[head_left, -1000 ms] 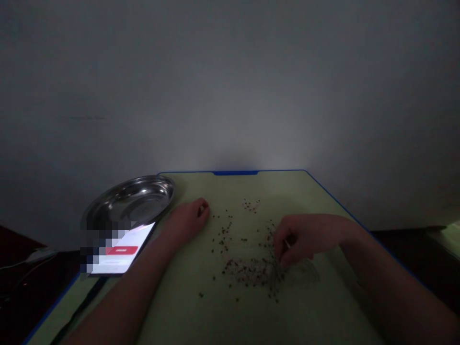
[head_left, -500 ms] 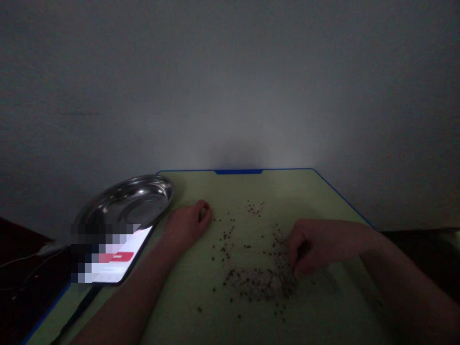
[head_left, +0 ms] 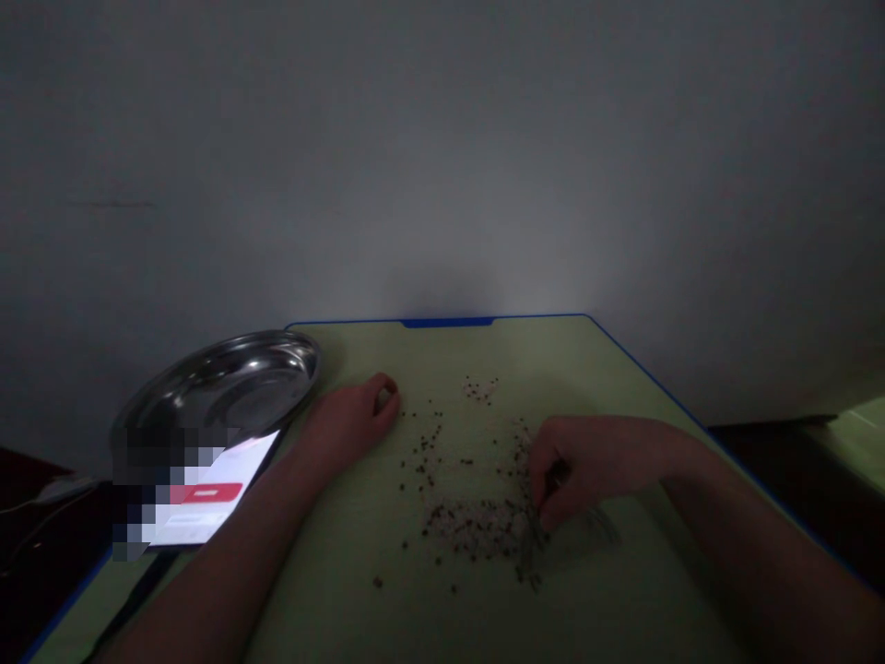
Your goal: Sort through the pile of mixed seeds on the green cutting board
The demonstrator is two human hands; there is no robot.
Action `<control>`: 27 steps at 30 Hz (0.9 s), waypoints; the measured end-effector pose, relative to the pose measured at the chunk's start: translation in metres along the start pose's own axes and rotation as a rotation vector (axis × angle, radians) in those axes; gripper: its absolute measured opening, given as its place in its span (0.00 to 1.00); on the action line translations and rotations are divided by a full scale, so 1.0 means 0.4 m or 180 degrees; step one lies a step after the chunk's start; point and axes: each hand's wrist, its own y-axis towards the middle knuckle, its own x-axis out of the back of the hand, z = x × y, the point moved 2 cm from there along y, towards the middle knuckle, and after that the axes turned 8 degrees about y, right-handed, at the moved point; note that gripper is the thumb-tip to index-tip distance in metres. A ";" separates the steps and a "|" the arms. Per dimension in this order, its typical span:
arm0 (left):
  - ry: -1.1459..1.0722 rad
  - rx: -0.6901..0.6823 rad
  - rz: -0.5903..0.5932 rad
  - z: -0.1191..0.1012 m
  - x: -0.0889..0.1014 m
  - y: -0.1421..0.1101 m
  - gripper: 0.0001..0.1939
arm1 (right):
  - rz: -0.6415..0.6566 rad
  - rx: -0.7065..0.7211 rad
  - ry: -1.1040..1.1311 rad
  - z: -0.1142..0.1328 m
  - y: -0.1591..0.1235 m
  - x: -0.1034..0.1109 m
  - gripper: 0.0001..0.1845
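Note:
On the left part of the board, my left hand (head_left: 352, 417) rests with its fingers curled towards the thumb. What lies inside that curl, if anything, I cannot make out. My right hand (head_left: 573, 466) is closed in a pinch at the right end of a pile of pale grains mixed with dark beads or seeds (head_left: 477, 527). Greyish thin streaks (head_left: 531, 551) show below its fingertips, and a blurred greyish thing (head_left: 603, 527) shows under the palm; dim light hides their kind. A smaller cluster of pale and dark grains (head_left: 479, 389) lies farther back.
A green tabletop with blue edging (head_left: 373, 346) stands against a grey wall (head_left: 442, 166). A shiny steel basin (head_left: 221, 373) sits tilted at the left, beside a lit phone or tablet (head_left: 200, 503), partly pixelated. Single dark grains (head_left: 378, 582) lie scattered near the front.
The whole view has shifted slightly, bringing everything a little left and up. My right hand has moved left over the pile's right end, with grey streaks below it. My left hand stays curled.

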 end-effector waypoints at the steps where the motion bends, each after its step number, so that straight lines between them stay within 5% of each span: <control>1: 0.0023 -0.0010 0.0012 -0.001 -0.001 0.000 0.19 | 0.0036 0.0051 -0.0003 0.003 -0.002 -0.002 0.12; 27: 0.0189 -0.0088 0.0019 -0.009 -0.004 0.003 0.21 | -0.0071 0.0096 -0.0026 0.020 -0.038 0.006 0.13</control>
